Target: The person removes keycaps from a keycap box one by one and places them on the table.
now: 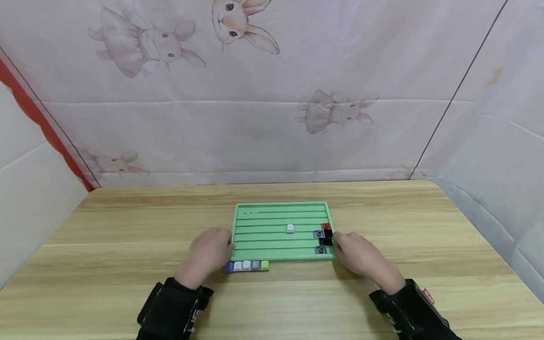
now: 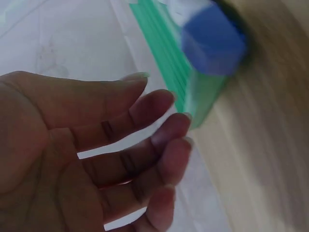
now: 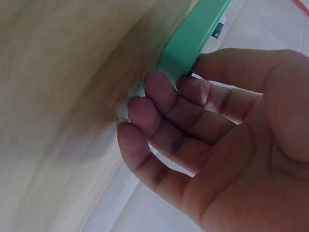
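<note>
A green ridged tray (image 1: 272,255) lies on the wooden table. My left hand (image 1: 211,252) is at its left edge; in the left wrist view its bent fingertips (image 2: 178,123) sit right at the tray's side, thumb apart from it. At the right edge my right hand (image 1: 358,252) pinches the rim between thumb and forefinger, its other fingers (image 3: 145,116) curled low near the table. Beside that hand, on the tray, lie black pieces (image 1: 326,242), a red piece (image 1: 326,226) and dark grey-blue ones (image 1: 320,250). A white keycap-like piece (image 1: 290,228) sits mid-tray.
Along the tray's front left edge runs a row of small keycap-like pieces: a dark blue one (image 1: 228,267), whitish and grey ones, and a lime green one (image 1: 265,265). A rabbit-print cloth (image 1: 255,141) hangs behind the table (image 1: 272,307), with white cloth at both sides.
</note>
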